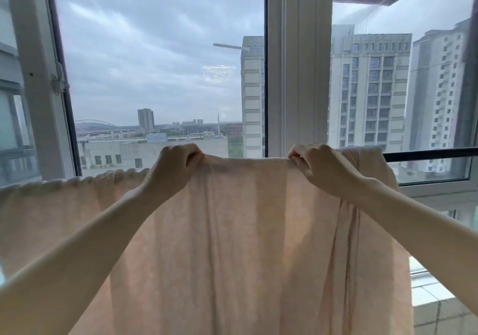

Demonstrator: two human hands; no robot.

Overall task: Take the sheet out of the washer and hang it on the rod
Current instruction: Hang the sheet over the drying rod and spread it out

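Sheet point(232, 231), pale peach, hangs draped over the dark rod point(429, 153) in front of the window point(155, 76), spread wide, bunched in folds at the right end. Left hand point(178, 164) pinches the top edge, fingers curled closed on the cloth. Right hand point(318, 164) does the same just beside the white window post point(297, 76) (thumb and fingers tight on the fold). Both arms raised, hands well apart.

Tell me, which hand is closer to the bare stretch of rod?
The right hand: the bare dark rod shows just past it, while the left hand has only sheet beside it.
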